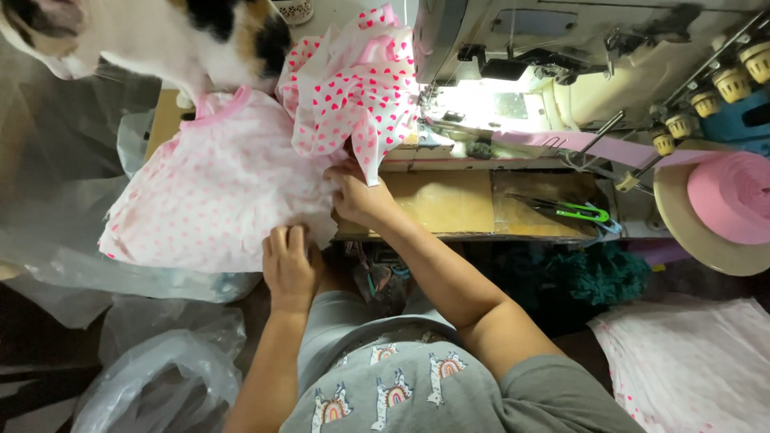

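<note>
The sewing machine fills the far right of the bench, its lit needle area glaring white, and everything else sits off from it. Left of the machine lies the big stack of pale pink heart-print fabric, spread flat with its near edge hanging just over the bench lip. Between that stack and the machine a bunched piece with bolder hearts is heaped up, crowding the needle side. A calico cat stands at the far edge of the stack, well left of the machine. Right of the machine's base a roll of pink binding tape sits on a round disc, and a strip from it runs across to the needle. Below the machine, on the bare wooden bench top, there is open room, with only green-handled snips near the right.

The left hand presses on the stack's near edge, fingers together and curled over the cloth. The right hand sits at the stack's right corner, closest to the machine, fingers pinched on the fabric there. Clear plastic bags crowd the floor, lower left
</note>
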